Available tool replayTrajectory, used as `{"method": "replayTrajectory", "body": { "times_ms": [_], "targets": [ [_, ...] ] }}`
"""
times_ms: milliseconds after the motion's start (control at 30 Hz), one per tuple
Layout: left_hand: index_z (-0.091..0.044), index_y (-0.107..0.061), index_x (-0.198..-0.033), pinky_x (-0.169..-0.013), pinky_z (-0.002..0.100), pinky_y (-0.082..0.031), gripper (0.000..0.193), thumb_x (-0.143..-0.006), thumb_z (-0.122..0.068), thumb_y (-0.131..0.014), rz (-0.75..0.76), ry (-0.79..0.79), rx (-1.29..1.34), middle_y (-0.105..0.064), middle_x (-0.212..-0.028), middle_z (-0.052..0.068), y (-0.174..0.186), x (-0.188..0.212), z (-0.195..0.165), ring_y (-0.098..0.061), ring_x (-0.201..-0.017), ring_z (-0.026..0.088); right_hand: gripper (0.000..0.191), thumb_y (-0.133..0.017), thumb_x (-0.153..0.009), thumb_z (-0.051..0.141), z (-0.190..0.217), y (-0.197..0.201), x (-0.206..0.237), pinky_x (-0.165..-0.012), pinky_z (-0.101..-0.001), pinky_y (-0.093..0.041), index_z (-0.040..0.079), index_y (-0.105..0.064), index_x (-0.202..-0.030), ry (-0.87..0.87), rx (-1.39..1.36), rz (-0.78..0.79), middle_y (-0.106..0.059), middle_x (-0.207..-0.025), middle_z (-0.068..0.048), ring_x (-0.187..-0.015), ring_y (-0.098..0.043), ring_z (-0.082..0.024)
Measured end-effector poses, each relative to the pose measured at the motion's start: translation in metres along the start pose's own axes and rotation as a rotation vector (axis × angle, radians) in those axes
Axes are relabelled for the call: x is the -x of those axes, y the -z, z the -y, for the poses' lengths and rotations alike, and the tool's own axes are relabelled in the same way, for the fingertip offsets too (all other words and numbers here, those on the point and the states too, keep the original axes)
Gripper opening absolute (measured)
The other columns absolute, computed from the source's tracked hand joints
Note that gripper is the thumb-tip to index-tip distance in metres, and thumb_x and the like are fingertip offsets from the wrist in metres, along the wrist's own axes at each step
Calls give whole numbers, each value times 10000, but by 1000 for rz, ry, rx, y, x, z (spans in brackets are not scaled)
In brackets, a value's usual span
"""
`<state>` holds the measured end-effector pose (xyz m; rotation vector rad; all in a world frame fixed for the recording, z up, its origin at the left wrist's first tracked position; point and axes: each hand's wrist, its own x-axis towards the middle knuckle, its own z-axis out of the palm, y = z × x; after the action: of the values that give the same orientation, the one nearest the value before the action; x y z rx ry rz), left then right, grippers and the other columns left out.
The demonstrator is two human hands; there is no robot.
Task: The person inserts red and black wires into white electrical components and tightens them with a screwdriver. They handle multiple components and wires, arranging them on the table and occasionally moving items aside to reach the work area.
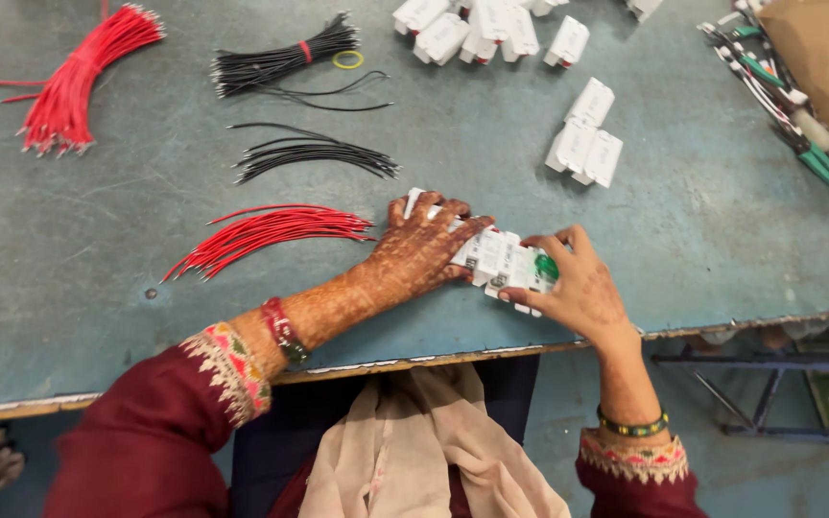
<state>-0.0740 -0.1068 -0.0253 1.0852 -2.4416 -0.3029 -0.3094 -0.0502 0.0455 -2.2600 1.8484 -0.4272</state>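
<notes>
Near the table's front edge: a row of white plastic blocks [493, 257] lies between both hands, close to the worn lip of the grey-green table [722, 230].
Left hand: the left hand [421, 247] lies flat over the row's far end, fingers spread and pressing down, closed round nothing.
Right hand: the right hand [582, 288] pinches the near end of the row, thumb and fingers closed on the last block, which carries a green part [546, 267].
Risk of falling: the row sits near the edge, so a push toward the body could, I judge, tip the end block off the table.
Risk of scatter: the blocks seem only butted together; uneven pressure from the flat hand might buckle the row.
Red wires: a loose fan of red wires [266, 232] lies just beside the left wrist, where a sleeve could drag it.
Black wires: a fan of black wires [314, 155] lies beyond it, well apart from the hands.
Spare blocks: three more white blocks [584, 144] lie further back, out of the way.
</notes>
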Motion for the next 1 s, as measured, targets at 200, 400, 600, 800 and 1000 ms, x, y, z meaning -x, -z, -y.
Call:
{"method": "replayTrajectory", "body": {
  "times_ms": [200, 400, 600, 800, 1000],
  "targets": [
    [-346, -497, -1465, -968, 680, -336, 838, -712, -505, -828, 25, 25, -2, -533, -1422, 29, -6, 0, -4, -407, -1358, 360, 697, -924, -605, 461, 6, -1, 11, -826, -468, -544, 155, -706, -1193, -44, -2, -6, -576, -1093, -130, -965, -649, -345],
    [-250, -485, -1477, -942, 666, -316, 859, -753, -610, -776, -36, -69, 103, -492, -1403, 133, 35, -4, 16, -388, -1308, 383, 630, -859, -689, 385, -16, 0, 19, -778, -413, -533, 96, -685, -1222, 54, -110, -112, -560, -1116, -146, -964, -619, -301],
    [-186, -671, -1297, -1003, 473, -423, 510, -906, -512, -691, 97, 207, -107, -628, -1261, 28, 108, 58, 82, -567, -1219, 240, 577, -508, -1138, 539, -48, 14, 36, -510, -244, -316, -5, -589, -964, 65, -887, -442, -497, -723, -77, -575, -421, -143],
    [-187, -742, -1124, -926, 471, -451, 339, -854, -393, -734, 34, 250, -225, -620, -1107, 42, 93, 87, 98, -584, -1124, 258, 674, -416, -1088, 570, -23, 22, 28, -352, -257, -234, 64, -402, -642, 204, -1666, -508, -359, -456, -38, -359, -282, -109],
    [-174, -719, -1124, -912, 478, -434, 240, -933, -312, -674, -58, 156, -130, -643, -1115, 32, 84, 74, 106, -596, -1125, 254, 688, -424, -1050, 585, 25, 8, 0, -363, -264, -242, 75, -384, -591, 309, -1818, -414, -342, -436, -25, -353, -293, -108]
  ]
}}
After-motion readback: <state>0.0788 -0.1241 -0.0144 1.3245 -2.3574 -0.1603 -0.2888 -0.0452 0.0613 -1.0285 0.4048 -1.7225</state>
